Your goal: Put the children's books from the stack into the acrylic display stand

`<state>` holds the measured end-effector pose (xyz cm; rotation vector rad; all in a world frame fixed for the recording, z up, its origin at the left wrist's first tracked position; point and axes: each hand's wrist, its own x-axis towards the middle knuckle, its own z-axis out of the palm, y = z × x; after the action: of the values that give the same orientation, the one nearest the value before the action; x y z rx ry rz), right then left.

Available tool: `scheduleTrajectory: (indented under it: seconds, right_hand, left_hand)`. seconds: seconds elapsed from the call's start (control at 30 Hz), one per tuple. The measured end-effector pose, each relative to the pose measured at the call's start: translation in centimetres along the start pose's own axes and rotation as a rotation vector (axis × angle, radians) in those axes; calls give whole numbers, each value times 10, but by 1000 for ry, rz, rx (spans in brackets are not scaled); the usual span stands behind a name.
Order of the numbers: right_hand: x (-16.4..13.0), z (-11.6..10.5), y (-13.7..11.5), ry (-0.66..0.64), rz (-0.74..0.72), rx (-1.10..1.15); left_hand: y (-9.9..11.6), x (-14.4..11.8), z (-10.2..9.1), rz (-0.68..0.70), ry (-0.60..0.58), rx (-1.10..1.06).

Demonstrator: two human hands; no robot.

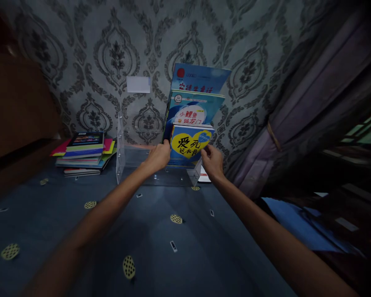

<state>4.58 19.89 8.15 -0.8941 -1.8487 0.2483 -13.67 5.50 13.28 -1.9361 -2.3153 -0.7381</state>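
Observation:
A clear acrylic book rack (136, 176) stands against the wall. At its right side several books lean back in steps. The front one is a small blue book (177, 154) with a yellow heart and black writing. Behind it rise a teal-blue picture book (214, 105) and a taller blue book (219, 74). My left hand (158, 156) is closed at the small book's left edge, thumb up, its other fingers partly hidden. My right hand (213, 161) pinches the same book's right edge between thumb and fingers.
To the left lies a pile of books (83, 150) with uneven edges. A blue patterned cloth (154, 243) covers the surface. A white label (138, 84) is on the wallpaper. A tied curtain (259, 152) hangs at the right, and a brown wooden panel (15, 107) stands at the left.

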Motion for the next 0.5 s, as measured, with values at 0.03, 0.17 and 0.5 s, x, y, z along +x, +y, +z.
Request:
scheduleTrajectory:
  seconds: [0.03,0.17,0.5]
  right_hand:
    - [0,0,0,1,3,-1]
    - [-2,0,0,6,4,-10]
    - [-5,4,0,1,-5,-12]
  left_hand:
    - [-2,0,0,4,9,-13]
    - [-9,0,2,28,57,-59]
    - [-3,-3,8,44,108,-106]
